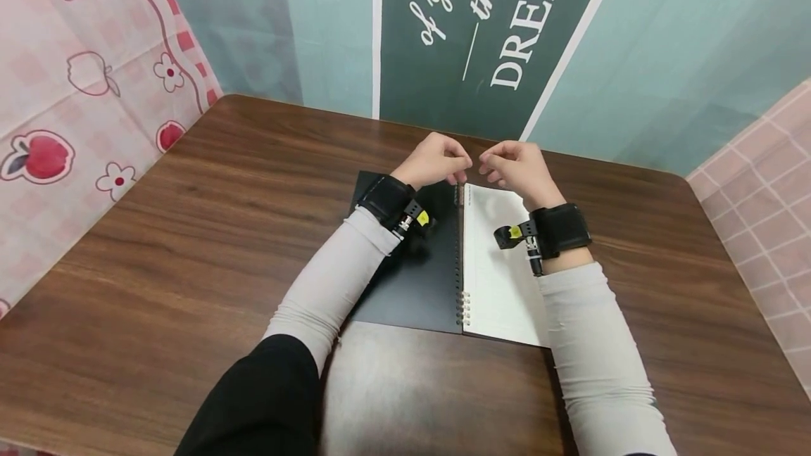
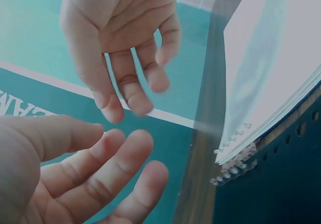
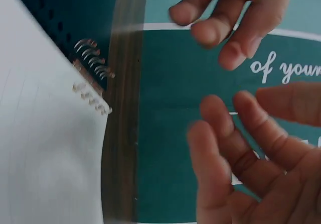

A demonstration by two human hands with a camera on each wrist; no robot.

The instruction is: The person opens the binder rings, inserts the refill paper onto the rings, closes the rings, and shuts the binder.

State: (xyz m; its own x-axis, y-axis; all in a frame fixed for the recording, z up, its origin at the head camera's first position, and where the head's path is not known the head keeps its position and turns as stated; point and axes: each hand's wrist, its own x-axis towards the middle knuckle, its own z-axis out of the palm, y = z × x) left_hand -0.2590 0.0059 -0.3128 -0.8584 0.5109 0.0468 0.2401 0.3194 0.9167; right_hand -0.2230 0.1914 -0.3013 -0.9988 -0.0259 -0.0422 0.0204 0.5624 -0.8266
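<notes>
An open ring-bound notebook lies on the wooden table, its black cover (image 1: 412, 294) to the left and pale, faintly lined pages (image 1: 497, 266) to the right. Clear binding rings (image 1: 465, 308) show along the spine. Over the notebook's far edge, my left hand (image 1: 437, 160) faces my right hand (image 1: 522, 171), with a small gap between their fingertips. Both hands have loosely bent fingers, and the left wrist view shows nothing between the left fingers (image 2: 120, 158). In the right wrist view the right fingers (image 3: 261, 133) are likewise spread around nothing.
The brown table (image 1: 190, 259) extends to both sides of the notebook. Behind its far edge hangs a blue-green backdrop (image 1: 665, 41) with white lettering. A fruit-print cloth (image 1: 95, 90) borders the left side, and pink tiles (image 1: 767, 231) the right.
</notes>
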